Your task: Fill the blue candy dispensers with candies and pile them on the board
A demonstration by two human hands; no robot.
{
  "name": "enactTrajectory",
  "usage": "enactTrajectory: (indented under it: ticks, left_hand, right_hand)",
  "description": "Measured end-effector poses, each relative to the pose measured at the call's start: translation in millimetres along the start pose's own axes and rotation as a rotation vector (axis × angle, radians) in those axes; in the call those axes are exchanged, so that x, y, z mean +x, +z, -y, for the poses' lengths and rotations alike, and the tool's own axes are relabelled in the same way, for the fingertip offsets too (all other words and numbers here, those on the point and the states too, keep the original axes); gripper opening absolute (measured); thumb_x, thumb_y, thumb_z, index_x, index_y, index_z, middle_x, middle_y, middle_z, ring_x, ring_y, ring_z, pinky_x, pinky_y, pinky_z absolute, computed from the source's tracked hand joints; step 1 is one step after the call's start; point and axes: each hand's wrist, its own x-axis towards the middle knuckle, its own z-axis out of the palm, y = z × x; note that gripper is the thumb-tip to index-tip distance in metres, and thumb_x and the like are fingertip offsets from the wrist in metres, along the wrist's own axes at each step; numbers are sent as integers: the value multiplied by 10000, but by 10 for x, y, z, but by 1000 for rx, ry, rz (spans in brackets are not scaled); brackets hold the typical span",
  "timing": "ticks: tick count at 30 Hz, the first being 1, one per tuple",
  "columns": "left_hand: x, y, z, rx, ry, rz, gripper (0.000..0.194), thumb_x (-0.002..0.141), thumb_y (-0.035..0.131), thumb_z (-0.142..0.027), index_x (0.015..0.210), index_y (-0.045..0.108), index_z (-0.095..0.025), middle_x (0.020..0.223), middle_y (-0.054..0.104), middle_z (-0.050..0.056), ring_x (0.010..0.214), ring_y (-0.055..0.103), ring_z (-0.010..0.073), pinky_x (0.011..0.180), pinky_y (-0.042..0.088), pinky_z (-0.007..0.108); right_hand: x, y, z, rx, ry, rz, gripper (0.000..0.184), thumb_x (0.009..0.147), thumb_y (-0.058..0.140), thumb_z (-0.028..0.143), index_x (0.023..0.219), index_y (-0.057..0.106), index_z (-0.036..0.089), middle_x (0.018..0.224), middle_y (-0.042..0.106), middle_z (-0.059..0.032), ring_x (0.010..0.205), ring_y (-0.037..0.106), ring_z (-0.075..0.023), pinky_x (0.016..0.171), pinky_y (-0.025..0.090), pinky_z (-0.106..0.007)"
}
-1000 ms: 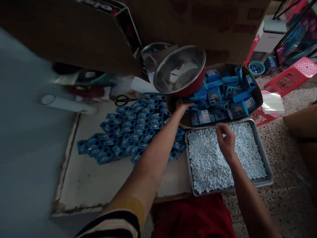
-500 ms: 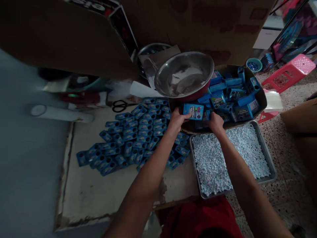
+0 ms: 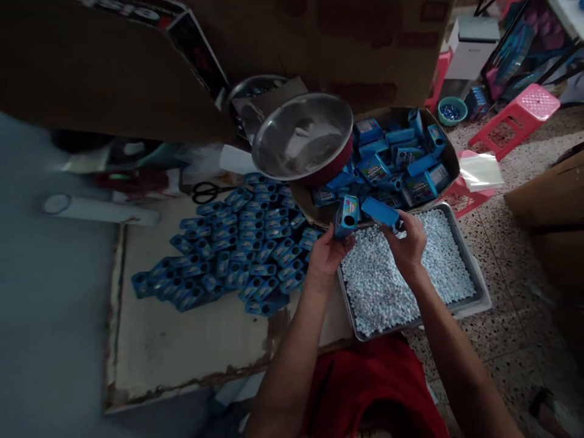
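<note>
In my left hand (image 3: 329, 252) is a small blue candy box (image 3: 347, 216), held upright with its dark round hole facing me. My right hand (image 3: 408, 243) grips another blue candy box (image 3: 380, 211), tilted with a plain blue side up. Both hands are over the near edge of a cardboard box (image 3: 449, 143) full of similar blue boxes. Below them lies a metal tray (image 3: 480, 291) heaped with small pale blue and white candies (image 3: 383, 286). To the left, many blue boxes (image 3: 246, 243) stand in rows on the table.
A steel bowl (image 3: 303, 137) rests against the cardboard box's left side. Scissors (image 3: 207, 191) and a white roll (image 3: 100, 210) lie further left on the table (image 3: 182, 359). Pink stools (image 3: 520, 118) and a teal bowl (image 3: 452, 111) are on the floor at right.
Both hands have come up out of the cardboard box toward me, each now holding a blue candy box over the tray's far edge. The boxes have been turned. The view has shifted.
</note>
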Motion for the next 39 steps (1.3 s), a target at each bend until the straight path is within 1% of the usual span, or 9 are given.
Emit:
enactTrajectory:
  ticks: [5,8,15,20,24,27,32,36,39]
  left_hand:
    - [-250,104,269,-45,15,-35,162,1062,632,-309,992,719,-192,880,801,38,733,739,160,734,668,326]
    - [-408,117,404,-30,-44,-23,147,1048,662,-309,988,708,-184,865,797,34,718,741,157,718,663,314]
    - [-734,84,864,-103,-163,-13,229,1088,541,-259,953,699,-162,834,775,55,704,729,164,723,656,331]
    - [-858,34,1263,-82,-126,77,121,963,762,-314,1000,716,-208,931,798,31,831,759,183,839,658,372]
    - [-993,13,1448,59,-18,223,382,763,951,-412,1034,746,-238,1063,808,33,1001,762,234,921,644,397]
    - [-1088,-1,1425,214,111,238,531,646,1017,-418,1064,745,-237,1095,782,47,1020,749,244,894,630,353]
    - [-1243,73,1128,415,367,187,1055,414,1029,-27,1362,682,-333,1518,641,71,1390,626,281,1036,563,279]
    - [-1306,200,881,629,208,401,1133,357,970,112,1390,729,-286,1511,669,132,1438,619,347,1153,519,335]
    - [-1259,222,849,631,83,438,1166,289,968,129,1365,751,-262,1438,718,141,1420,637,373,1135,541,350]
  right_hand:
    - [-184,-344,-70,596,489,92,622,695,887,494,1186,596,246,1020,809,-17,868,740,-189,749,581,-294]
    - [-253,-557,-140,744,708,164,647,636,908,434,1175,598,254,951,805,24,762,735,-149,615,543,-218]
    - [-447,-805,-260,979,1037,169,228,795,812,321,915,655,207,664,703,38,515,622,-94,475,521,-182]
    - [-682,-796,-204,1238,1121,188,171,880,775,304,879,624,222,652,687,36,529,634,-101,463,508,-175]
    - [-850,-857,-232,1391,1263,405,278,916,730,333,738,548,219,524,553,64,429,467,-72,420,438,-166]
    - [-896,-970,-328,1374,1333,525,304,894,737,316,711,517,213,501,506,76,416,404,-48,397,374,-128]
    - [-941,-1092,-459,1245,1359,585,322,896,737,278,720,474,221,484,497,88,386,377,-32,362,320,-100]
    - [-1026,-1059,-539,1195,1439,616,312,915,738,282,741,485,225,460,483,98,358,369,-37,329,322,-105]
    - [-1065,-1008,-650,1188,1471,720,315,896,781,308,760,511,218,479,521,87,364,393,-37,333,339,-101]
